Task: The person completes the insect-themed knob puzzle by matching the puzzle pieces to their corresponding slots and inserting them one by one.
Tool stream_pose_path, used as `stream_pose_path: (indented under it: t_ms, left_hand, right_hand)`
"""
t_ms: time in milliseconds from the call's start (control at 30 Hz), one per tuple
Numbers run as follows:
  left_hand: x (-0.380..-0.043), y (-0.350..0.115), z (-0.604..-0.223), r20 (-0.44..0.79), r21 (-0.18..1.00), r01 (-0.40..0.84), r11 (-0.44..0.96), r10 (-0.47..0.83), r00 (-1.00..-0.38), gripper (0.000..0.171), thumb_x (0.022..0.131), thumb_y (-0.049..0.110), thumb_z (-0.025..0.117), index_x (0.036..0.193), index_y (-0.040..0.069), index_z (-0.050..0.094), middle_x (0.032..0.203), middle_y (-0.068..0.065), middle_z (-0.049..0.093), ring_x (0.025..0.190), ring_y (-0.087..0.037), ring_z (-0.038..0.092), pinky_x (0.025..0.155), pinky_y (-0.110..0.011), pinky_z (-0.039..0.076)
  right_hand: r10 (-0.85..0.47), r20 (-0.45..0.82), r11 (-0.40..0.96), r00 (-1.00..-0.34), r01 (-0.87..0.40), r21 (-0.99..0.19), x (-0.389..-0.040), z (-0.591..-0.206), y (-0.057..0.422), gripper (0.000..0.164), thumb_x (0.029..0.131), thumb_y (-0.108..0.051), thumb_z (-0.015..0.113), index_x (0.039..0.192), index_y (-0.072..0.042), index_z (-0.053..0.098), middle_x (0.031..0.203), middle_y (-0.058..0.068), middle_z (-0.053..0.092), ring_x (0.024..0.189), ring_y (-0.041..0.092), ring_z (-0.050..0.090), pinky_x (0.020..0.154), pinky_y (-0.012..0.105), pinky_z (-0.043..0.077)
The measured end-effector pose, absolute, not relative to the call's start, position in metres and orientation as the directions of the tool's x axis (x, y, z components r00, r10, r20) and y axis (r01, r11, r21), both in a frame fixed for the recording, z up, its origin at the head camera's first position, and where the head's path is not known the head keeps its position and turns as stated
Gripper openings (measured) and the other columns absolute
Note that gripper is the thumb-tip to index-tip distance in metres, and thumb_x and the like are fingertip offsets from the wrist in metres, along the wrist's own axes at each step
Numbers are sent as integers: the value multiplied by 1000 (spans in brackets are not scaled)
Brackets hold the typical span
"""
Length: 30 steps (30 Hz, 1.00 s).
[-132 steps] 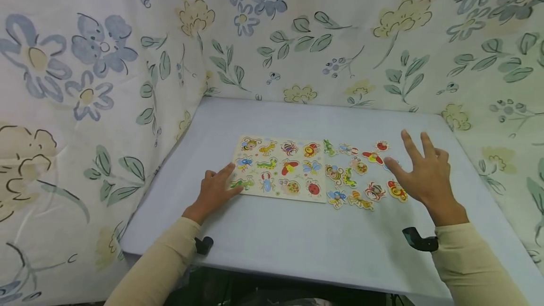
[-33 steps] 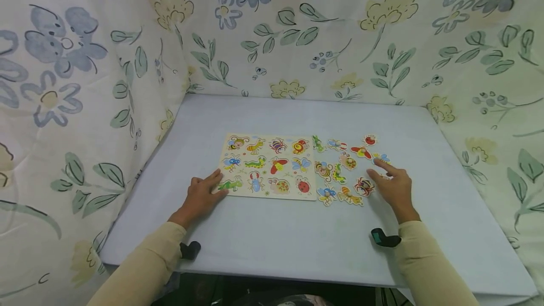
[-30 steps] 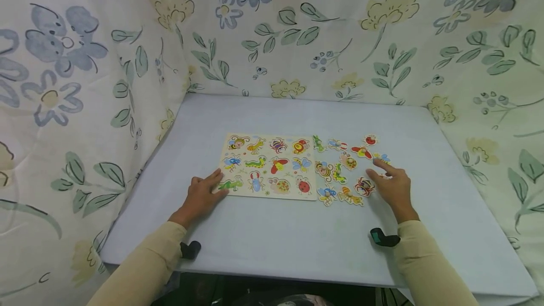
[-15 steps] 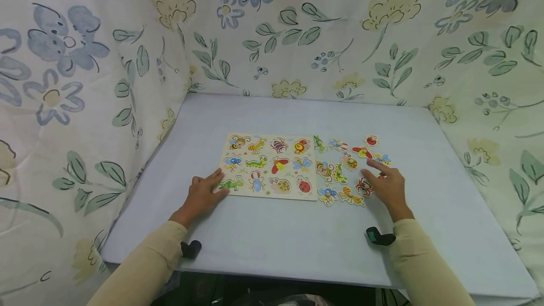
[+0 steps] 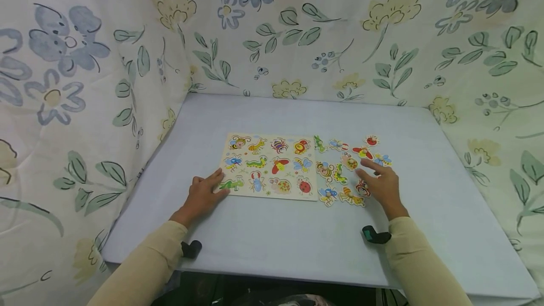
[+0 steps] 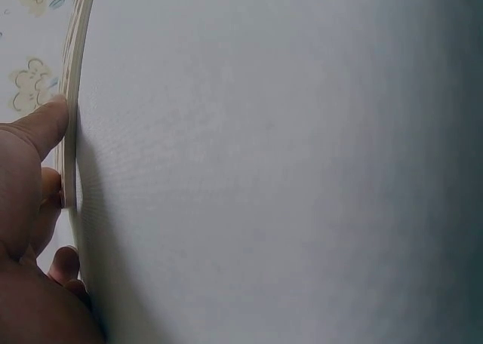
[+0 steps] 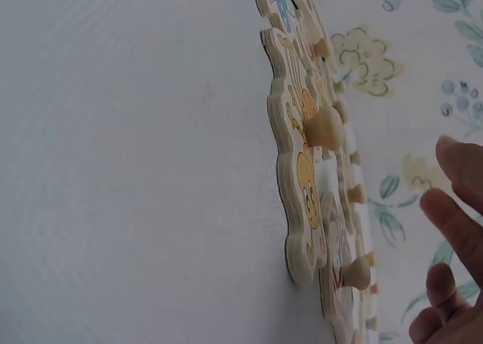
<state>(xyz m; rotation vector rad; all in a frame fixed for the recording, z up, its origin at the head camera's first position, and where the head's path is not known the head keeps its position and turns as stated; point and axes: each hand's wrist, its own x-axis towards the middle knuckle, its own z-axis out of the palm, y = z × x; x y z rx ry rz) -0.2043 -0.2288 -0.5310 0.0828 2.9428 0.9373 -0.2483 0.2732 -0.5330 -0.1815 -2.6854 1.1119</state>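
Observation:
A wooden peg-puzzle board (image 5: 290,153) printed with insects lies mid-table. My left hand (image 5: 201,197) rests at its lower left corner, thumb against the front edge and fingers along the left side; the left wrist view shows the thumb on the board's edge (image 6: 70,133). My right hand (image 5: 382,188) hovers over the loose pieces, thumb and index finger apart with nothing between them. Its fingertips are near the snail piece (image 5: 349,161) and partly cover the spider piece (image 5: 362,189). An orange insect piece (image 7: 290,155) with a wooden knob (image 7: 324,129) shows in the right wrist view.
Several more knobbed pieces lie right of the board, among them a bee (image 5: 325,171), a green caterpillar (image 5: 340,174), a ladybug (image 5: 371,140) and a blue-winged insect (image 5: 382,159). The white table (image 5: 272,244) is walled by floral cloth (image 5: 238,70) behind and at the sides.
My right hand, earlier raised and spread at the far right, has come down over the pieces and drifted left, uncovering the blue-winged piece. The left hand stays on the board's corner.

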Motion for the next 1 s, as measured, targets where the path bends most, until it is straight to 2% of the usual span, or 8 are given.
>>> stream_pose_path:
  t_ms: [167, 267, 400, 667, 800, 1000]
  left_hand:
    - [-204, -229, -531, -42, 578, 30, 815, 67, -997, 65, 89, 33, 70, 144, 9, 45, 154, 3, 32, 95, -26, 35, 75, -39, 29]
    - [-203, -228, -530, -49, 583, 24, 812, 64, -997, 64, 89, 32, 70, 144, 10, 46, 153, 3, 32, 96, -26, 35, 75, -39, 28]
    - [-203, -228, -530, -51, 584, 24, 812, 66, -997, 64, 89, 32, 70, 143, 10, 46, 153, 3, 32, 96, -26, 34, 75, -39, 28]
    - [-201, -230, -529, -63, 600, 15, 800, 66, -996, 64, 90, 34, 69, 144, 9, 45, 154, 5, 31, 95, -25, 34, 75, -38, 28]
    - [-200, -230, -528, -65, 604, 18, 797, 71, -995, 64, 90, 34, 68, 144, 9, 44, 154, 5, 30, 95, -25, 33, 75, -38, 28]
    - [-200, -229, -527, -59, 605, 20, 796, 71, -996, 64, 90, 34, 69, 144, 10, 44, 154, 5, 31, 96, -25, 34, 76, -38, 29]
  right_hand:
    - [187, 59, 659, -981, 80, -748, -237, -502, 253, 49, 90, -43, 67, 128, -13, 65, 133, 22, 51, 115, 40, 43, 86, 56, 37]
    - [195, 26, 657, -981, 111, -746, -237, -498, 247, 47, 90, -42, 67, 127, -15, 66, 135, 19, 51, 117, 38, 44, 85, 53, 39]
    - [176, 17, 645, -984, 102, -757, -240, -498, 240, 45, 89, -41, 69, 127, -16, 66, 137, 15, 51, 117, 37, 43, 87, 54, 38]
    - [94, 3, 639, -996, 58, -767, -248, -504, 224, 44, 90, -40, 67, 127, -17, 66, 134, 19, 47, 116, 37, 42, 89, 55, 34]
    - [63, -12, 632, -998, 49, -773, -251, -504, 216, 41, 90, -36, 68, 126, -17, 67, 129, 18, 49, 112, 34, 43, 88, 52, 36]
    - [0, 38, 652, -999, -29, -757, -256, -509, 209, 42, 90, -37, 69, 125, -15, 67, 122, 15, 55, 109, 34, 47, 86, 51, 39]
